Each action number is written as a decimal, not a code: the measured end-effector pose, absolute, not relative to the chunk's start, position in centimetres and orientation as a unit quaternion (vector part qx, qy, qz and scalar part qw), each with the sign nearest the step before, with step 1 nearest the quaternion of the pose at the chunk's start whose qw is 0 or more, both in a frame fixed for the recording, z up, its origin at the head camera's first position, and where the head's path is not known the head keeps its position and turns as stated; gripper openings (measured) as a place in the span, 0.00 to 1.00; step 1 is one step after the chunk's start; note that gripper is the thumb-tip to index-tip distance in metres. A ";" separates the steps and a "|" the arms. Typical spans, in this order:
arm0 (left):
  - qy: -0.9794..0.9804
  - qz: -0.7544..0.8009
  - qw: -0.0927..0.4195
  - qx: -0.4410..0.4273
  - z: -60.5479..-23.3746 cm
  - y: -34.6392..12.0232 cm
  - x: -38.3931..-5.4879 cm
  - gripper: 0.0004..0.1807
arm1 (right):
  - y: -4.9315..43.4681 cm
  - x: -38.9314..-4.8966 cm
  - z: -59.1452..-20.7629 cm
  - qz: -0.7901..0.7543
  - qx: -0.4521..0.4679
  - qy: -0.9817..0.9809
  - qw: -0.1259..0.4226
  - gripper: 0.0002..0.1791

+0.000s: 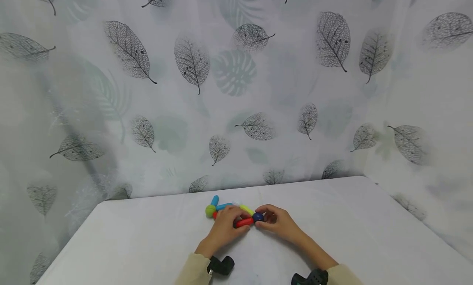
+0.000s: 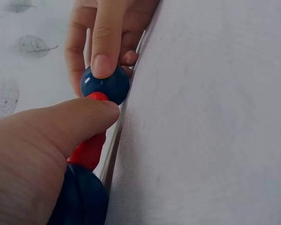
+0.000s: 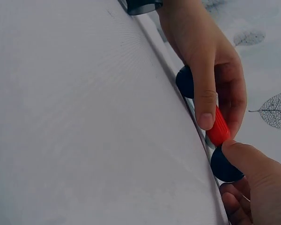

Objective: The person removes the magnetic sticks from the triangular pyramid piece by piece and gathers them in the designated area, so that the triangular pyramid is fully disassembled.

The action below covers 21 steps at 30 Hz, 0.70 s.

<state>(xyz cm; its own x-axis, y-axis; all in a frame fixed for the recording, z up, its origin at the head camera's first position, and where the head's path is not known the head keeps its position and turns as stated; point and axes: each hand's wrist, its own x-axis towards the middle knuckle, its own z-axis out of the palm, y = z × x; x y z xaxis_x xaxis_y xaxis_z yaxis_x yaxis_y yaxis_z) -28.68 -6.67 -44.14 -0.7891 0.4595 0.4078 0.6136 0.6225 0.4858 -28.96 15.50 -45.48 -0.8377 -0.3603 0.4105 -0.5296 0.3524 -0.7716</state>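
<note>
Green ball (image 1: pixel 210 211): just left of the left hand (image 1: pixel 228 225). Blue rods (image 1: pixel 223 206), two: beside the green ball, just beyond that hand. Left hand: thumb and fingers clamped on a red rod (image 1: pixel 244 222); first dark blue ball (image 2: pixel 86 197) at the rod's left end. Yellow rod (image 1: pixel 246 210): beyond, between left hand and right hand (image 1: pixel 278 223). Second dark blue ball (image 1: pixel 258 217): touching the red rod's right end. Right hand: pinching this second ball.

red rod (image 1: pixel 244 222) | navy ball (image 1: pixel 258 217) | lime-green ball (image 1: pixel 210 211) | white tabletop (image 1: pixel 148 244) | white backdrop (image 1: pixel 281 83), black-and-green leaf print
</note>
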 end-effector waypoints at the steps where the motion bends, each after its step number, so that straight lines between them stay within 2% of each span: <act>1: -0.892 -0.316 0.122 -0.299 -44.1 -6.7 -28.7 0.13 | 15.5 -29.0 -45.4 0.502 0.269 -0.818 0.080 0.19; 21: -0.896 -0.320 0.112 -0.288 -44.4 -6.7 -28.6 0.14 | 15.6 -28.7 -45.0 0.507 0.266 -0.818 0.058 0.18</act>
